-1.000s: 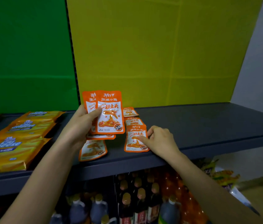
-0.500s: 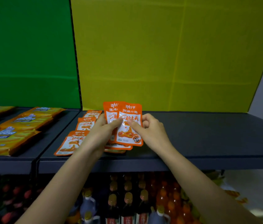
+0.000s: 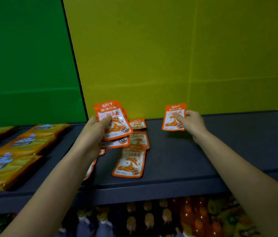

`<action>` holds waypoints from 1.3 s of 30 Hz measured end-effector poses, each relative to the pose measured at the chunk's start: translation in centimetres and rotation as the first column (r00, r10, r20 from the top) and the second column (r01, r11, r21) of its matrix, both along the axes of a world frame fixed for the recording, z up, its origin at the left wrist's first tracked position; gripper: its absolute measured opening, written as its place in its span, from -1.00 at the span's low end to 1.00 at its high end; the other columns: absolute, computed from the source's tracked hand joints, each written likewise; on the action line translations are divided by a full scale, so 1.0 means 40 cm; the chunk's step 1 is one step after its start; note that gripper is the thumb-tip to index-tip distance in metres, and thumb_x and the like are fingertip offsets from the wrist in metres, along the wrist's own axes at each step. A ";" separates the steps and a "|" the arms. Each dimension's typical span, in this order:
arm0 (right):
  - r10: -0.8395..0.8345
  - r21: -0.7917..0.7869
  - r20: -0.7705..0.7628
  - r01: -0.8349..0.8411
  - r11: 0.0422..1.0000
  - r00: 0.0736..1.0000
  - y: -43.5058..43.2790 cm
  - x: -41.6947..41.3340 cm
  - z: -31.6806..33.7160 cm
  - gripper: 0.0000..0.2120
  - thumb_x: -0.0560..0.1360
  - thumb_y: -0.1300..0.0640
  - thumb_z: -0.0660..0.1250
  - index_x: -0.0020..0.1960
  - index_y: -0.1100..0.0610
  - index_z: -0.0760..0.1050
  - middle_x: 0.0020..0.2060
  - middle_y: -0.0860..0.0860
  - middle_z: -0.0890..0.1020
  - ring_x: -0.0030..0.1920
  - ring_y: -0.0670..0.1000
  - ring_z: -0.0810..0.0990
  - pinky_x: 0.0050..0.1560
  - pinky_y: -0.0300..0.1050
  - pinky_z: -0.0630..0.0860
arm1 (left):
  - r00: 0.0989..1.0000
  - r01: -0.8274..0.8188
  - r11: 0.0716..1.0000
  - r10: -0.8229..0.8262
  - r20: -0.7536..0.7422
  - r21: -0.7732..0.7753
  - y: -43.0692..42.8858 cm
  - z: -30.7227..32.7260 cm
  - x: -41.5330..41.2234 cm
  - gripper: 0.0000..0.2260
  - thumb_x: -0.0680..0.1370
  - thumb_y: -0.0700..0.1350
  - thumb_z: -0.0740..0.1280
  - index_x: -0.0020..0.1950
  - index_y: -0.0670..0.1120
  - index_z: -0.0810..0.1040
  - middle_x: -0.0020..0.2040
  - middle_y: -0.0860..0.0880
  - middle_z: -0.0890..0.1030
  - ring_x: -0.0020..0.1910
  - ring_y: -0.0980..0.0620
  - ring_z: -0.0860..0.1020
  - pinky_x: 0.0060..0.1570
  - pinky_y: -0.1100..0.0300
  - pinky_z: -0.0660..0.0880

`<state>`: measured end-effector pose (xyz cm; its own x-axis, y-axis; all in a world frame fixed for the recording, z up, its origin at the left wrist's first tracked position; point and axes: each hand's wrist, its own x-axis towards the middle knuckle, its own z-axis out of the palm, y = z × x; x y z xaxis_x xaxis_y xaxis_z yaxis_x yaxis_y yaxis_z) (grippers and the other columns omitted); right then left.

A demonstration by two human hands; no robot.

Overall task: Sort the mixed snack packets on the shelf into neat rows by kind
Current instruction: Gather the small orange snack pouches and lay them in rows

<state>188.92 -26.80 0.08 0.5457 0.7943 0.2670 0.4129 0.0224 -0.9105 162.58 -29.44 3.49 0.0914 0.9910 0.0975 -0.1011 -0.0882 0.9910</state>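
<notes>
The landmark is the dark grey shelf (image 3: 194,159). At its far left lie big yellow cheese-snack packs (image 3: 15,151), set in rows going back toward the green wall (image 3: 24,57). Next comes the left hand (image 3: 94,132), held up over the middle of the shelf. Its thumb and fingers are squeezed shut on a small bunch of orange packets (image 3: 112,122), which stand up and fan out a little. Under and just right of that hand, more orange packets (image 3: 129,161) lie flat on the shelf in a loose line running front to back, some overlapping. Farther right, the right hand (image 3: 193,122) is near the back of the shelf, by the yellow wall (image 3: 169,57). Its fingers pinch one orange packet (image 3: 173,118), held upright with its bottom edge close to the shelf. Below the shelf stand bottles (image 3: 148,219).
</notes>
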 end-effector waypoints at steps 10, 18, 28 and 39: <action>-0.003 -0.374 0.426 0.179 0.910 0.905 0.115 0.045 -0.063 -0.46 0.43 -0.23 0.31 0.19 0.18 0.51 0.20 0.17 0.55 0.21 0.21 0.51 0.10 0.01 0.45 | 0.997 0.030 0.999 -0.033 -0.066 -0.044 0.032 -0.005 0.022 -0.87 0.58 -0.10 0.24 0.07 -0.13 0.48 -0.18 -0.07 0.64 -0.39 0.07 0.63 -0.39 0.20 0.59; 0.056 -0.404 0.535 0.197 0.893 0.843 0.158 0.061 -0.043 -0.49 0.48 -0.18 0.28 0.20 0.23 0.48 0.22 0.19 0.52 0.24 0.22 0.48 0.09 -0.02 0.44 | 0.998 -0.005 0.998 0.001 -0.060 -0.063 0.030 -0.018 0.086 -0.70 0.56 -0.09 0.28 0.25 -0.16 0.43 -0.12 -0.09 0.65 -0.28 -0.02 0.63 -0.28 0.10 0.59; 0.160 -0.053 0.449 -0.152 0.987 0.879 0.097 0.035 0.043 -0.55 0.60 -0.10 0.05 0.11 0.25 0.49 0.00 0.19 0.62 0.02 0.18 0.56 0.01 -0.04 0.42 | 0.998 -0.068 0.996 0.067 -0.013 -0.057 -0.015 -0.043 0.205 -0.75 0.55 -0.13 0.30 0.20 -0.14 0.43 -0.18 -0.05 0.62 -0.33 0.04 0.60 -0.36 0.21 0.55; 0.552 -0.017 -0.046 -0.553 0.833 0.832 -0.057 0.121 0.052 -0.77 0.47 0.22 0.36 0.10 0.21 0.41 -0.29 -0.01 0.65 -0.45 -0.24 0.62 -0.34 -0.35 0.55 | 0.997 0.055 0.993 -0.061 -0.051 -0.104 -0.052 -0.104 0.357 -0.79 0.52 -0.25 0.29 0.14 -0.11 0.40 -0.17 -0.04 0.60 -0.28 0.04 0.55 -0.29 0.22 0.52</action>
<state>193.75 -29.06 2.16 0.0224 0.9733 0.2283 0.3051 0.2108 -0.9287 176.86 -31.52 -0.67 0.1516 0.9884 -0.0111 -0.0495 0.0188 0.9986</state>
